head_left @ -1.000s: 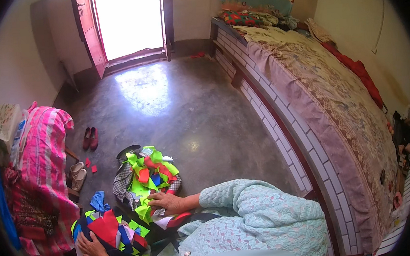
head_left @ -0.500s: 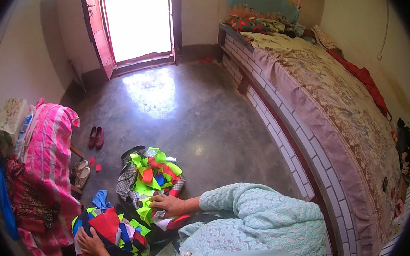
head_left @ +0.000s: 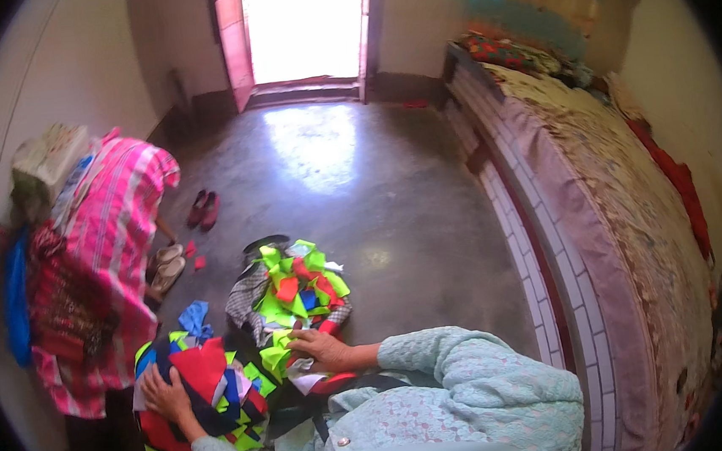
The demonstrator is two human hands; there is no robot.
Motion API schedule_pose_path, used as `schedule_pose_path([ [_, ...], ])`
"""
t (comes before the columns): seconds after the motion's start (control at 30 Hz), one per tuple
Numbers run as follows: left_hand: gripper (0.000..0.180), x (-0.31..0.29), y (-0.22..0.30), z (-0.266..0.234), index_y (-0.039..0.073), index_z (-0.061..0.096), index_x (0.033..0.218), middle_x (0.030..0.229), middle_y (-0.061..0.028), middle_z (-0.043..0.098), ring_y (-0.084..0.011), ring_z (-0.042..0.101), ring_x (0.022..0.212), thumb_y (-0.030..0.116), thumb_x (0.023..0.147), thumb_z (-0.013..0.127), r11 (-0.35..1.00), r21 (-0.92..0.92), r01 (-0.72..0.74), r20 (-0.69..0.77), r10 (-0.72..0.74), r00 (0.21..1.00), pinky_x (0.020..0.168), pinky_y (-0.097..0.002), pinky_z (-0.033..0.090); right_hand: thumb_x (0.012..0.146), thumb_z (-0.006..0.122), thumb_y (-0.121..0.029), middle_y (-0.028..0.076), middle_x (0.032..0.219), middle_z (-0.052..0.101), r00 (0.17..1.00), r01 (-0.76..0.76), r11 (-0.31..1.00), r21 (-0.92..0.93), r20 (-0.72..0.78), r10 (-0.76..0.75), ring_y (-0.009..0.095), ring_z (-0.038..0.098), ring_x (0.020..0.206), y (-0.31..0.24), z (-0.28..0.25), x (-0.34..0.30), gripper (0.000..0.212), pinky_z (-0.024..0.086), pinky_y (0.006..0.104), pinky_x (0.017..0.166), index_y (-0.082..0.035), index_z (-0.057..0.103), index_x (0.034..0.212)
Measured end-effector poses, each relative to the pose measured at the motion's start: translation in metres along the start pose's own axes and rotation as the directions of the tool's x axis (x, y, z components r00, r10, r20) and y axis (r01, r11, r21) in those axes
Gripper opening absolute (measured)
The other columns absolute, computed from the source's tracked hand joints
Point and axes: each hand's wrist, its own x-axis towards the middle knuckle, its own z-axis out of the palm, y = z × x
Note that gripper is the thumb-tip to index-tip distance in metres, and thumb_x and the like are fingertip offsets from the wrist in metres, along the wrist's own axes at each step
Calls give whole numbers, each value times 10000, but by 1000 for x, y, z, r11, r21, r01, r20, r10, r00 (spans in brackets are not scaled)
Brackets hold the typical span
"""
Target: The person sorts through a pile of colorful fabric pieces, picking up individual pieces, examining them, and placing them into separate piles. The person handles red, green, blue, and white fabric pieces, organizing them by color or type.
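Observation:
My left hand lies with fingers spread on the nearer heap of cloth scraps, touching dark fabric beside a large red scrap. Red, navy, white and lime-green pieces are mixed in this heap. To its right, my right hand has its fingers bent at a lime-green fabric scrap and appears to grip it; its fingertips are partly hidden. White and red pieces lie just under that hand. Beyond it, a second heap of lime, red and blue scraps sits on a checked cloth on the floor.
A pink plaid cloth drapes over furniture at the left. Dark red shoes and beige shoes stand by it, near small red scraps. On the right runs a bed with a tiled side. A bright doorway lies ahead.
The view has swung left, so the room appears farther right in the picture. Both hands stay at the same places on the scraps, with little visible movement.

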Motion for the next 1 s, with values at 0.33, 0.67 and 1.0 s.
schedule_pose_path([
  [0.33, 544, 4, -6, 13, 181, 581, 1257, 1323, -57, 534, -283, 445, 1251, 552, 861, 547, 988, -37, -148, -260, 134, 956, 1003, -527, 349, 666, 770, -203, 212, 1245, 525, 994, 79, 997, -26, -68, -81, 397, 538, 1117, 7, -2, 7, 605, 451, 466, 936, -82, 547, 1215],
  [0.67, 626, -19, 27, -40, 85, 514, 1301, 1357, -183, 471, -363, 415, 1277, 485, 831, 617, 952, -162, -261, -524, 141, 840, 1032, -502, 333, 680, 785, -239, 154, 1312, 475, 999, -35, 998, 58, -39, 37, 377, 487, 1171, -3, -5, 5, 628, 421, 464, 971, -144, 529, 1246],
  [1.0, 475, -112, 138, 9, 116, 627, 1172, 1331, -137, 535, -309, 502, 1239, 24, 706, 619, 431, -832, -349, -8, 620, 785, 1052, -406, 365, 675, 790, -243, 135, 1326, 463, 999, -38, 996, 77, -9, 39, 361, 473, 1196, -3, -5, 7, 641, 414, 462, 972, -141, 517, 1246],
])
